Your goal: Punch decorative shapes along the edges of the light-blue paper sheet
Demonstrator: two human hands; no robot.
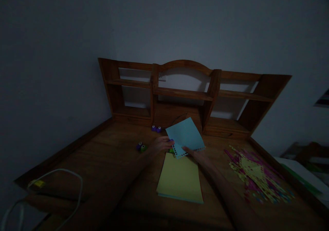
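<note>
In the head view my right hand (194,153) grips a light blue sheet of paper (185,133) by its lower edge, thumb on top. Rows of small punched holes run along the sheet's lower and left edges. My left hand (161,144) is closed at the sheet's left edge, around a small purple and green piece (171,141) that looks like a craft punch; the fingers partly hide it. Below the hands lies a stack of yellow paper (180,179) with a blue edge showing underneath.
Small purple punches (156,129) stand by the wooden shelf (183,94); a purple and green pair (141,147) sits left of my left hand. Punched yellow and pink strips (253,171) lie piled at right. A white cable (81,183) loops at the lower left.
</note>
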